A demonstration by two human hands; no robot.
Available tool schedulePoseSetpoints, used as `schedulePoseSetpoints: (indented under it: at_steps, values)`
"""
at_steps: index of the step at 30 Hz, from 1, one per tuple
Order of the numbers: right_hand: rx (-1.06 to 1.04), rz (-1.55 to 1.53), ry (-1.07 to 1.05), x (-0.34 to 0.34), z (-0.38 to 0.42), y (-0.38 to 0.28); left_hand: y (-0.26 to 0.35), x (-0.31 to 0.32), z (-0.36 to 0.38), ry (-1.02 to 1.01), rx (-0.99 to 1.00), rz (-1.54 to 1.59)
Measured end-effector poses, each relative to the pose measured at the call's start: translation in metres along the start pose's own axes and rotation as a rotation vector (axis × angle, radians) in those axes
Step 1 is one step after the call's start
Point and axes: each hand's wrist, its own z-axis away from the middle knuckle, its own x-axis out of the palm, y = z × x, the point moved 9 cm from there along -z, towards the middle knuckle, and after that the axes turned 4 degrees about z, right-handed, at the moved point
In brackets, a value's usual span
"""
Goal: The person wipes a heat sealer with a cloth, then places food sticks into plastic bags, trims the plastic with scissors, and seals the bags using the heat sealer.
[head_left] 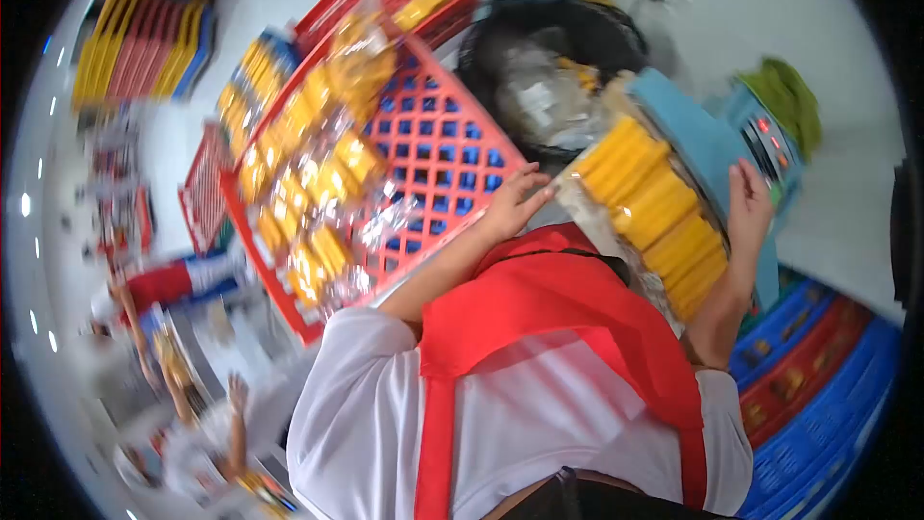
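My left hand is at the near corner of the red crate, thumb and fingers apart, and I see nothing in it. My right hand is raised beside the blue machine, with its fingers stretched up and nothing visible in them. Between my hands, rows of yellow packs lie side by side along the machine; I cannot make out what they contain. Inside the crate, clear bags of yellow pieces lie along the far side.
A black-lined bin holds crumpled clear plastic. A green cloth lies on the machine by its lit panel. Blue and red crates are stacked at my right. Other people work at the left, near stacked coloured crates.
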Motion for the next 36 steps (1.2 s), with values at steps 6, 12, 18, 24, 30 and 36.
schedulePoseSetpoints:
  at_steps: [6,12,18,24,30,36]
  values:
    - [-0.161,-0.067,-0.183,0.068,-0.019,-0.062,-0.096,-0.117,0.101,0.453,-0.314,-0.212]
    - [-0.205,-0.085,-0.411,0.131,-0.009,-0.108,-0.199,-0.182,0.2,0.843,-0.586,-0.123]
    - [-0.252,-0.113,-0.508,0.157,0.001,-0.117,-0.275,-0.175,0.168,1.1,-0.729,1.217]
    - [-0.273,-0.097,-0.543,0.166,0.017,-0.139,-0.282,-0.225,0.11,1.45,-0.525,1.087]
    - [-0.427,-0.212,-0.703,0.202,0.04,-0.201,-0.166,-0.308,0.115,1.426,-0.285,0.05]
    - [-0.26,-0.544,-1.125,0.311,0.096,-0.217,0.066,-0.304,0.126,0.723,-0.237,-0.029]
